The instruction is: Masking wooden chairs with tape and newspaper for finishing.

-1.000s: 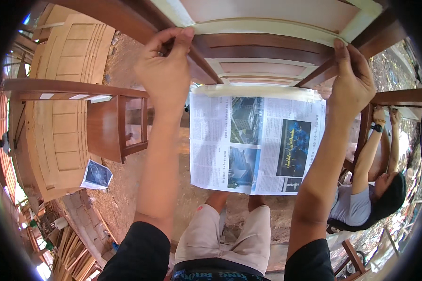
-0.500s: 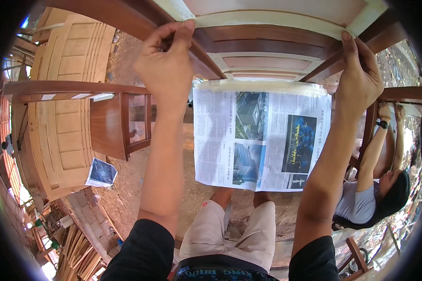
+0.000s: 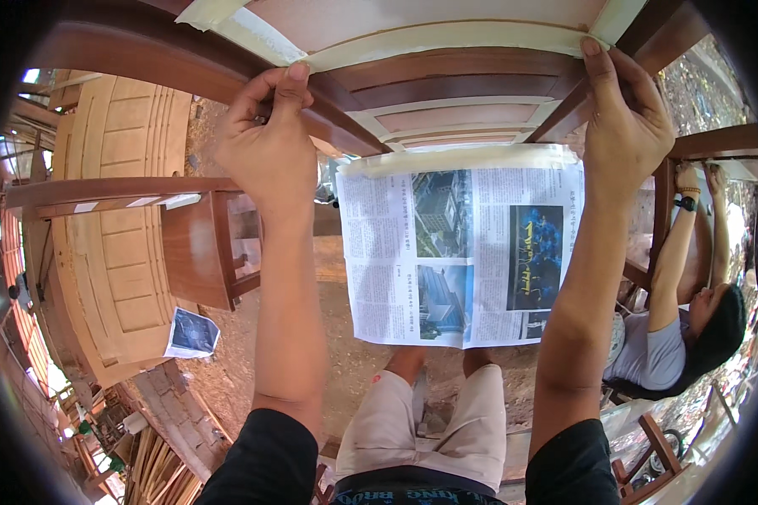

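A pale strip of masking tape (image 3: 446, 38) runs along the lower border of a panel in a brown wooden furniture frame (image 3: 463, 71). My left hand (image 3: 269, 139) pinches at the strip's left end, thumb against index finger. At its right end my right hand (image 3: 627, 122) is closed in the same way, thumb pressed on the tape by the frame's corner. More pale tape edges the neighbouring panels. Below, between my forearms, a newspaper sheet (image 3: 379, 227) hangs from a taped upper edge.
Light wooden panelled doors (image 3: 122, 236) lean at the left, beside a brown wooden piece (image 3: 195, 244). A printed paper piece (image 3: 194, 332) lies on them. At the right, another person (image 3: 669, 345) reaches up to a brown frame. Wood strips (image 3: 156, 471) are piled at the lower left.
The view has shifted slightly, so the left-hand doors and floor sit lower in it. Both hands keep their pinch at the ends of the tape strip.
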A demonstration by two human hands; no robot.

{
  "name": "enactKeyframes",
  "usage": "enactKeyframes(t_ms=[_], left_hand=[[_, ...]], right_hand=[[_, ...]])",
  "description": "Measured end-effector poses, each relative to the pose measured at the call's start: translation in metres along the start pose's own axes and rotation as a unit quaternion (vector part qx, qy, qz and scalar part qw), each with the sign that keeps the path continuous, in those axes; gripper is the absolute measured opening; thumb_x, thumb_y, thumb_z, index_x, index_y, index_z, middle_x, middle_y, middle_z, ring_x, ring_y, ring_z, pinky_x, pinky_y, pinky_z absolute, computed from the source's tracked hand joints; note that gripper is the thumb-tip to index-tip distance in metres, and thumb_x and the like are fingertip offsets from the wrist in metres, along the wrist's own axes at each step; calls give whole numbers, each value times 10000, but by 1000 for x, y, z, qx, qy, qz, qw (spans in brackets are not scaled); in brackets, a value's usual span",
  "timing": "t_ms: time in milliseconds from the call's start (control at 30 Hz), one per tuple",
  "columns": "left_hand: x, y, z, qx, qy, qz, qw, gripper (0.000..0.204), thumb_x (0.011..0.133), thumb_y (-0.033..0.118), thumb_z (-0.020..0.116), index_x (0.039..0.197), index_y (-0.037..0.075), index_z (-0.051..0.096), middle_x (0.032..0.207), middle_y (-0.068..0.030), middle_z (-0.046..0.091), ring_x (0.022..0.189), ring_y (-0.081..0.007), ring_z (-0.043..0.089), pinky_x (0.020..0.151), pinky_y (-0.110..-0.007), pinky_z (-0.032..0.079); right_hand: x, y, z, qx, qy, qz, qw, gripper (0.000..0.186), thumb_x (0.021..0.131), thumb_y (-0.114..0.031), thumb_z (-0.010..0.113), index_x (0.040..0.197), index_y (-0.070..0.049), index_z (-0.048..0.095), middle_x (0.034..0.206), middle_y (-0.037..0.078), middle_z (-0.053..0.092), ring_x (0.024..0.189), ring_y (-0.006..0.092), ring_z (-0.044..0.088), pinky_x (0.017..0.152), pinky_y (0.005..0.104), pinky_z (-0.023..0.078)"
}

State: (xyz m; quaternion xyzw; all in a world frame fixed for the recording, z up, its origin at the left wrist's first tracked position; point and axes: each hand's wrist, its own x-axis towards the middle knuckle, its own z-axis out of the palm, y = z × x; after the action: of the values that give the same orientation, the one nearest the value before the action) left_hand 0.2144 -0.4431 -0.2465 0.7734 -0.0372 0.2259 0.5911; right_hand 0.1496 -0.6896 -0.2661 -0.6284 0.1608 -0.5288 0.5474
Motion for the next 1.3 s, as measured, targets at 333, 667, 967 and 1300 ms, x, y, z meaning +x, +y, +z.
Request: enactKeyframes(t_ms=[333,667,967,1300], left_hand=[[0,2,-1,12,-1,-2,1000,264,864,231,787,862,-26,725,658,-25,638,618,-64,542,555,-209,382],[1,-3,2,17,7,-13,1000,227,864,198,787,886,-15,712,722,-52,659,675,-106,592,651,-227,431],[-6,3,4,46,9,-2,999,217,893,203,756,892,-8,707,740,-52,663,707,-120,598,702,-247,451],[-3,-1,5,25,14,13,999,275,844,262,808,870,3,720,710,-40,657,661,-95,576,594,-229,406]], right_hand=[[-3,-3,-1,-15,0,24,1000,258,785,-154,855,924,34,748,677,-37,624,610,-5,494,550,134,348],[-1,0,0,-25,2,3,1000,219,824,-138,818,943,35,754,815,3,703,754,36,593,705,176,466],[2,0,-5,3,-3,-18,1000,79,823,-1,768,824,47,705,733,7,623,646,38,526,575,185,398],[0,-6,1,-46,25,-31,998,82,822,2,765,802,49,700,699,3,626,628,34,529,561,187,402]])
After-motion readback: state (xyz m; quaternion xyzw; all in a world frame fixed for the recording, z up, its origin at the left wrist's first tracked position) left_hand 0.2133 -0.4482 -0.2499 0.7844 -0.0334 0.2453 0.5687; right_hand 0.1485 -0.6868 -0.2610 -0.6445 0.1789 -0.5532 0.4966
